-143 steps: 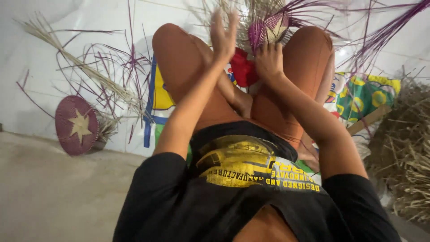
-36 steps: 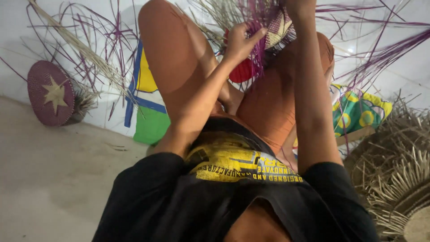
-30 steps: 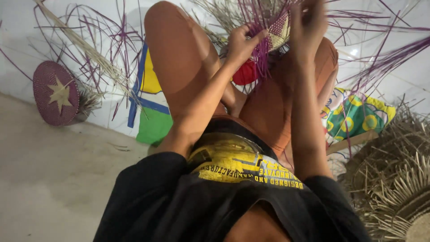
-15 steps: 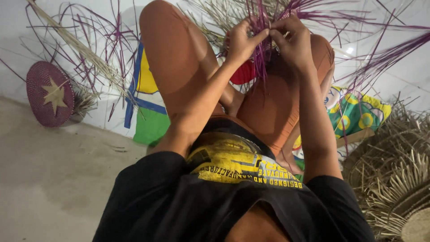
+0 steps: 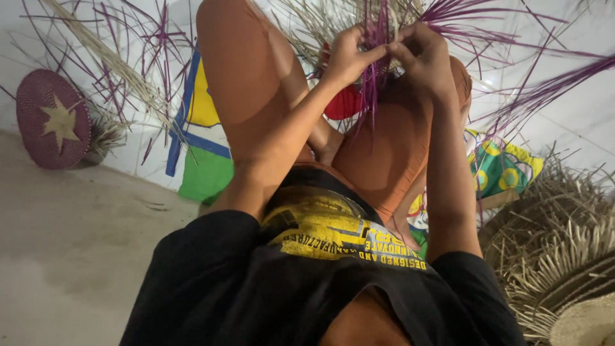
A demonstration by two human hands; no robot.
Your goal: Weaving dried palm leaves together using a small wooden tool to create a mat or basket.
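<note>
Above the raised knees, purple straw strands (image 5: 375, 70) are pinched by left hand (image 5: 346, 54) and right hand (image 5: 424, 59), fingers closed, seemingly keeping the weave taut.

The right hand (image 5: 423, 61), raised high and apart from the weaving a second ago, has been brought down beside the left hand (image 5: 349, 54). Both sets of fingertips are now pinched together on the purple strands (image 5: 375, 70), which have been gathered into a bunch hanging between them.
</note>
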